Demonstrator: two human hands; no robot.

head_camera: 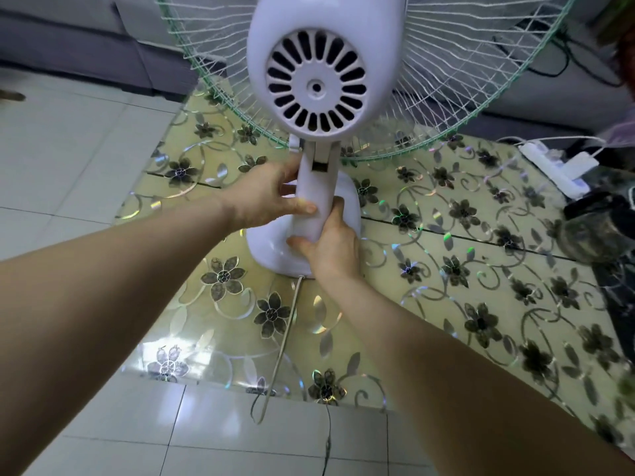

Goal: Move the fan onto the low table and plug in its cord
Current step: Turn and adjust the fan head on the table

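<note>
My left hand (pixel 264 194) was wrapped around the neck of the fan (pixel 314 84), high up, with my thumb lying across the back of it. My right hand (pixel 331 243) held the same neck lower down, fingers curled around it from the other side. So both hands were full of fan.

The round white base (pixel 271 249) of the fan looked like it was sitting on the table (pixel 446 304), the one with the shiny flower cover, though I could not tell if all its weight was down yet. I think the moving part was done or almost done.

The cord (pixel 283 341) ran from the base, over the near edge of the table, and hung down to the tiled floor (pixel 68 149). I could not see its plug. A white power strip (pixel 553 164) lay at the far right side of the table. The plugging in was not done yet, so that part was left
</note>
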